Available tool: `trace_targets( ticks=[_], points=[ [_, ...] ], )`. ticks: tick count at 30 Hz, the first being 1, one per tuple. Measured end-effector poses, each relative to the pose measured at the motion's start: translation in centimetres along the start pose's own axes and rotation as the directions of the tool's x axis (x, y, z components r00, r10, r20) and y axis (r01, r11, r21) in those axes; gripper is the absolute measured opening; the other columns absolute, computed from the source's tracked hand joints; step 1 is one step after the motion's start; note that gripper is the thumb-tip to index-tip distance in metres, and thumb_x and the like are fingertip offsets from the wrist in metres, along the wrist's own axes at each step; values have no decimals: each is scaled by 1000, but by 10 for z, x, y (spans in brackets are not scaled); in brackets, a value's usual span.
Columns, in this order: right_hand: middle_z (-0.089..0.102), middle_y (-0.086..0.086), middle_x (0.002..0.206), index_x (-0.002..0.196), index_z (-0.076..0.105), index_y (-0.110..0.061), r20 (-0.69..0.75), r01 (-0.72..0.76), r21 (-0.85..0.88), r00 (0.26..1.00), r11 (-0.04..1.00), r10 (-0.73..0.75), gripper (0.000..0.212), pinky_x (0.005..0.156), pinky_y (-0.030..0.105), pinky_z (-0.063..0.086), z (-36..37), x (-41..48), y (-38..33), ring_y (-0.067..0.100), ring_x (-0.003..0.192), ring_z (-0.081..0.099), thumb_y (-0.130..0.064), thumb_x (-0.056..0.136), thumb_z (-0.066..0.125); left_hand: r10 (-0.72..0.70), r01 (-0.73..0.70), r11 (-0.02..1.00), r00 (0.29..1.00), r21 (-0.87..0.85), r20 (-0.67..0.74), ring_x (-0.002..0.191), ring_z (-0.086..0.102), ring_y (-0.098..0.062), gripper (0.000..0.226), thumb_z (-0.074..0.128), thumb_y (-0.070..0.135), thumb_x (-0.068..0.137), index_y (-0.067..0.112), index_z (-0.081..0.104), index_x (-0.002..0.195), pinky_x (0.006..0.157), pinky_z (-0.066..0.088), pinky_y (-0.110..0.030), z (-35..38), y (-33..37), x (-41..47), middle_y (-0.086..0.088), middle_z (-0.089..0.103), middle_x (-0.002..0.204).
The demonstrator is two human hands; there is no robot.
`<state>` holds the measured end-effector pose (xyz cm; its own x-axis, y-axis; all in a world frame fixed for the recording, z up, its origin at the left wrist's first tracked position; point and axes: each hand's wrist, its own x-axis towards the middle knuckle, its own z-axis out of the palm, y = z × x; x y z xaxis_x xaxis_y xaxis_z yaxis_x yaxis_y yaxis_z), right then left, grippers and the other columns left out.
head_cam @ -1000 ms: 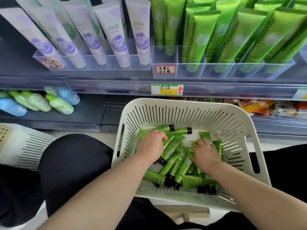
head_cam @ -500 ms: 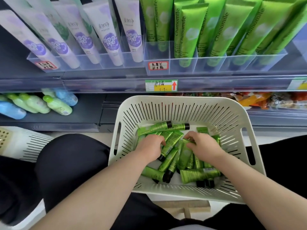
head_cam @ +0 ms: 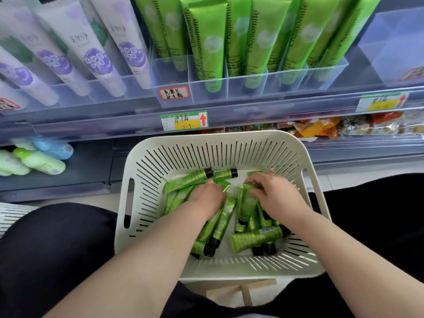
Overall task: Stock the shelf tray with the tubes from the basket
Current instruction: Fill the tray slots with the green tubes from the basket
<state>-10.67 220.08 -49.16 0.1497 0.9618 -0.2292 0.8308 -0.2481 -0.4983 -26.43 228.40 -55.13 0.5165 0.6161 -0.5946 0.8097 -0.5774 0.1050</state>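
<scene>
Seen from the head camera, both hands are down inside the white slotted basket [head_cam: 146, 180], among a loose heap of small green tubes [head_cam: 254, 237]. The left hand [head_cam: 206, 200] lies palm down on the pile, its fingers curled under and hidden, so I cannot tell what they hold. The right hand [head_cam: 275, 196] has its fingers bent, pinching the crimped end of one green tube [head_cam: 249, 203]. Beyond the fingertips, above the basket, the clear shelf tray [head_cam: 247, 92] holds tall green tubes [head_cam: 211, 49] standing upright.
</scene>
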Motion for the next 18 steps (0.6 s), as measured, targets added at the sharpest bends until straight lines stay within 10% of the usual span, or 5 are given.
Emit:
trace_targets(
  ticks=[11, 18],
  points=[
    [66, -5, 113, 117, 62, -22, -6, -2, 1, 1000, 1000, 2, 25, 79, 28, 50, -7, 0, -4, 15, 99, 62, -25, 93, 58, 174, -151, 982, 955, -112, 240, 86, 57, -21, 5, 57, 18, 94, 20, 58, 98, 63, 43, -29, -10, 1, -3, -2, 60, 103],
    [66, -8, 108, 111, 63, -26, -26, 45, -29, 999, 999, -46, 20, 78, 29, 50, -12, 0, -13, 15, 99, 59, -24, 92, 57, 70, -52, 937, 997, -344, 41, 96, 61, -21, 13, 56, 19, 96, 19, 67, 103, 82, 51, -33, -14, -22, -25, -2, 65, 107]
  ],
)
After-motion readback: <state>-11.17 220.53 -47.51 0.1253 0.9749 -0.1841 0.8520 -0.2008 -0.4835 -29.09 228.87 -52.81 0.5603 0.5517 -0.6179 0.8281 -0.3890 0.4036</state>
